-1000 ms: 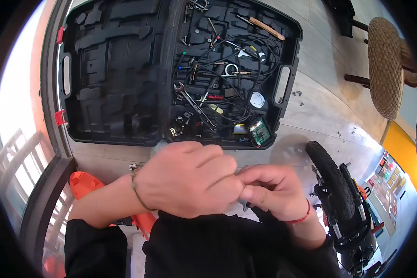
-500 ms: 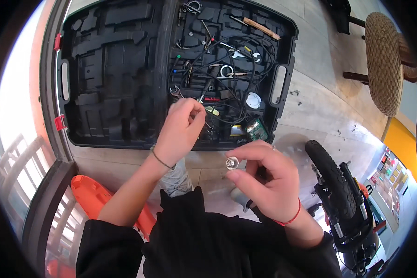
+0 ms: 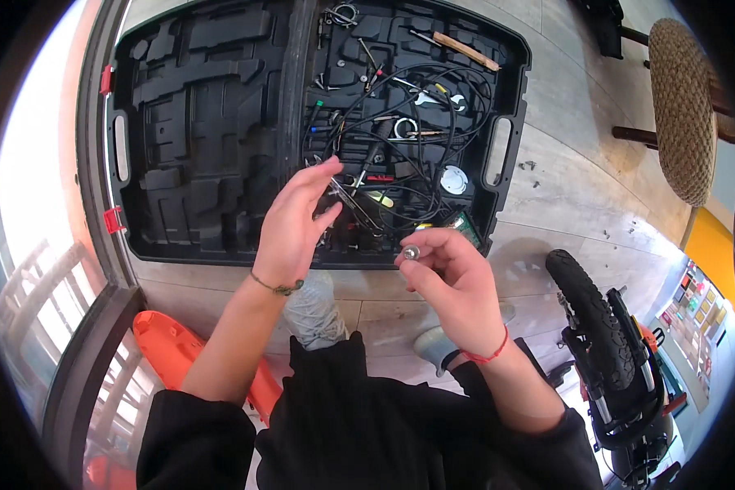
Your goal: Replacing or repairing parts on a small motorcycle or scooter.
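My right hand (image 3: 459, 282) pinches a small round silver metal part (image 3: 412, 253) between thumb and fingertips, just off the near edge of the black tool case (image 3: 204, 122). Its exact kind does not show. My left hand (image 3: 290, 220) hangs over the case near its middle seam, with thumb and fingers apart and nothing in them. Right beside those fingers lies a long silver wrench (image 3: 356, 206). Past my right fingertips a green circuit board (image 3: 465, 225) is partly covered.
Black cable (image 3: 443, 155) coils over screwdrivers, an open-ended wrench (image 3: 427, 99) and a wooden-handled tool (image 3: 465, 51) in the case's right half. To the right stand a bike wheel (image 3: 588, 310) and a woven stool (image 3: 682, 114). An orange plastic piece (image 3: 167, 347) lies at left.
My left hand has opened from a closed pose and shifted slightly left. My right hand, still pinching the metal part, has moved away from me toward the case.
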A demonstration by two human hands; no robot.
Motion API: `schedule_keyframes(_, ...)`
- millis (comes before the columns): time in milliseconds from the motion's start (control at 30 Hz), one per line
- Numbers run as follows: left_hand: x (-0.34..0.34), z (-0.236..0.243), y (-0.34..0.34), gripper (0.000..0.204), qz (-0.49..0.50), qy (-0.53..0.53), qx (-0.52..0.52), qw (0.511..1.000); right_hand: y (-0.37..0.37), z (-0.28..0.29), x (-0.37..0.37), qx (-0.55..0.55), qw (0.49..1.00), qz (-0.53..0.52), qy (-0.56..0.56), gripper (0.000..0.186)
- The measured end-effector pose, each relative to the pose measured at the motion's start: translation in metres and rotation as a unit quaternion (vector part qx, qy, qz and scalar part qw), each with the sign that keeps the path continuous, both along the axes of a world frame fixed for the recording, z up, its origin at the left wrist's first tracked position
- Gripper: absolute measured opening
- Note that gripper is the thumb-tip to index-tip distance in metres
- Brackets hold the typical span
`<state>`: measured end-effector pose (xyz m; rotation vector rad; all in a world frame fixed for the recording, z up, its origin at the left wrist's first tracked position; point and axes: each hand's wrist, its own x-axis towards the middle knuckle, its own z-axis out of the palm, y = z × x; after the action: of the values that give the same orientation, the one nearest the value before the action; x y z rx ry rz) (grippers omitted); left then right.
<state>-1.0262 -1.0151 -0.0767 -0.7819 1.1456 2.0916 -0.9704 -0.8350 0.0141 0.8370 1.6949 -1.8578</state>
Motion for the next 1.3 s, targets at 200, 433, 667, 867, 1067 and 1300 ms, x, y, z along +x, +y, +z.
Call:
schedule_keyframes(200,0.018,0.027,0.003,0.041,-0.031,0.001,0.127,0.991,-0.011,-0.009,0.003,0.053,0.991,0.024,0.118,0.023)
schedule_keyframes(433,0.029,0.046,0.026,0.051,-0.076,-0.153,0.246,0.954,-0.032,-0.01,0.009,0.232,0.91,0.143,0.311,0.027)
schedule_keyframes(667,0.037,0.02,0.028,0.03,0.002,-0.089,0.093,0.992,-0.016,-0.01,0.009,0.094,0.985,0.023,0.14,0.021)
schedule_keyframes(867,0.027,0.038,0.022,0.024,-0.091,-0.058,0.112,0.988,-0.008,-0.012,0.011,0.06,0.992,0.033,0.109,0.02)
schedule_keyframes(1067,0.029,0.06,0.014,0.027,-0.163,0.006,0.074,0.984,-0.01,0.0,0.008,0.026,0.994,0.017,0.104,0.021)
schedule_keyframes(1300,0.033,0.068,0.015,0.028,-0.153,0.182,-0.043,0.971,-0.017,0.008,0.006,-0.08,0.99,-0.085,0.079,0.019)
